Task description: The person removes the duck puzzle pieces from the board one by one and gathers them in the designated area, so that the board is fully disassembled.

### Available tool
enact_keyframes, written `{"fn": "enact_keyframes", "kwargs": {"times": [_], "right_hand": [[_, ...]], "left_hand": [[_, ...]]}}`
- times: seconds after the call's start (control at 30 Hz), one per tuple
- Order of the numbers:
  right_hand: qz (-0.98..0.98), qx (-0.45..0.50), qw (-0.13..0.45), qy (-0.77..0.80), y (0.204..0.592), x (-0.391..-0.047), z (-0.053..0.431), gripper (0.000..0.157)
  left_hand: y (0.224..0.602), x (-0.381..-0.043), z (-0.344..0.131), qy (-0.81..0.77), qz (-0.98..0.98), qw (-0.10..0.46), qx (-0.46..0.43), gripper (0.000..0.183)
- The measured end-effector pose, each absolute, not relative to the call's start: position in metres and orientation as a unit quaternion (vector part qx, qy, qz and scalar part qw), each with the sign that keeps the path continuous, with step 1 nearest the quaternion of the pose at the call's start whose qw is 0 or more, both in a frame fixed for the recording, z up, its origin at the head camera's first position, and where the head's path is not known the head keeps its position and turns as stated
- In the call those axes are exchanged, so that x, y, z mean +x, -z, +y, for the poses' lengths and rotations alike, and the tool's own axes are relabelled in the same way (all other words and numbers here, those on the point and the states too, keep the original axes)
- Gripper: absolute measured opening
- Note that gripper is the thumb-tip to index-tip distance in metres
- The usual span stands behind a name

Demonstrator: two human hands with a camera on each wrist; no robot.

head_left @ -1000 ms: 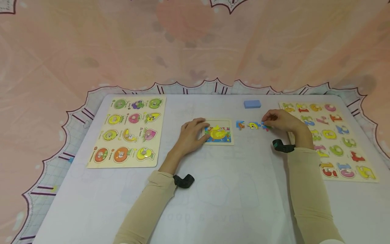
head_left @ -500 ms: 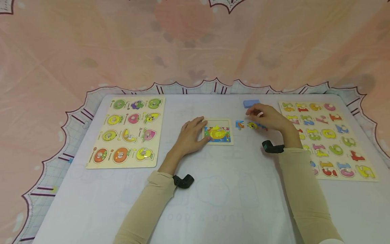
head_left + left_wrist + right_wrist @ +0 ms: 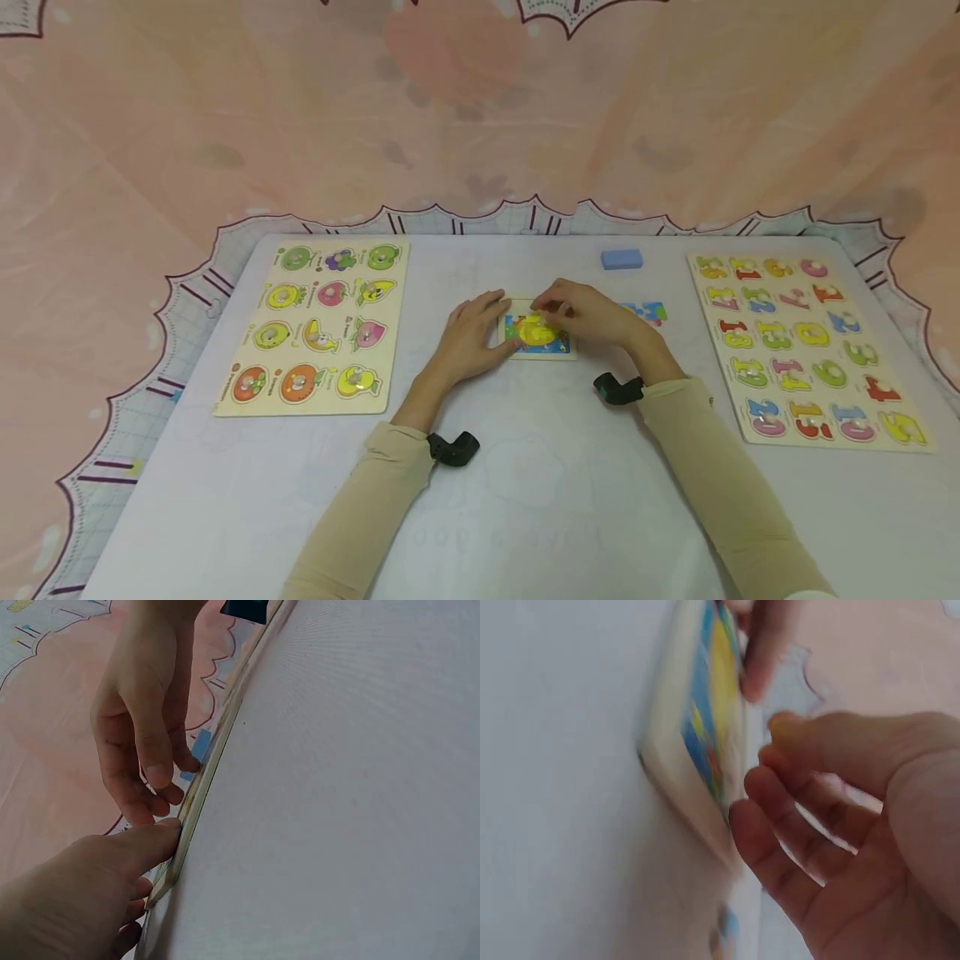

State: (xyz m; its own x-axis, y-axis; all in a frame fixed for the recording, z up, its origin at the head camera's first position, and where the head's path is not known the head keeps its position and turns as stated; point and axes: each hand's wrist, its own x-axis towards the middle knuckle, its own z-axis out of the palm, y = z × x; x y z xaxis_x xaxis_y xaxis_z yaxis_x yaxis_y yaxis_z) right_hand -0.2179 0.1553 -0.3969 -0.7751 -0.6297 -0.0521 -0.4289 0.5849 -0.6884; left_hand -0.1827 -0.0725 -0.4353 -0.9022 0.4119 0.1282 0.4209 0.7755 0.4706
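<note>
A small wooden jigsaw puzzle with a yellow duck picture lies in the middle of the table; bare wood shows along its upper part. My left hand holds its left side, thumb on the picture and forefinger at the far left corner. In the left wrist view, the left thumb rests on the board's edge. My right hand is over the puzzle's right part, fingertips at the duck. The right wrist view shows its fingers loosely bent, with no piece distinctly visible between them. Loose jigsaw pieces lie to the right, partly hidden by that hand.
A fruit peg board lies on the left and a number peg board on the right. A blue block sits near the far edge. The white table borders a patterned cloth.
My right hand moves left from the loose pieces to the puzzle. My left hand stays on the puzzle's left side.
</note>
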Motion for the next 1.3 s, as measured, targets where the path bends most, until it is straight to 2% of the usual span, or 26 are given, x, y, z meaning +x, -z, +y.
{"fn": "enact_keyframes", "kwargs": {"times": [0.2,0.7,0.9,1.13,1.3], "right_hand": [[0.886,-0.302,0.141,0.321,0.407,-0.213,0.141,0.031],[0.883,-0.287,0.137,0.346,0.412,-0.217,0.142,0.030],[0.872,-0.299,0.128,0.365,0.411,-0.217,0.138,0.025],[0.858,-0.294,0.121,0.403,0.413,-0.214,0.135,0.010],[0.849,-0.293,0.131,0.419,0.409,-0.215,0.141,0.009]], "left_hand": [[0.435,-0.182,-0.070,0.253,-0.941,0.008,-0.223,0.065],[0.432,-0.187,-0.069,0.259,-0.939,0.007,-0.225,0.067],[0.431,-0.187,-0.073,0.261,-0.939,0.006,-0.223,0.067],[0.433,-0.186,-0.073,0.264,-0.939,0.000,-0.220,0.067],[0.434,-0.184,-0.073,0.264,-0.939,0.001,-0.218,0.068]]}}
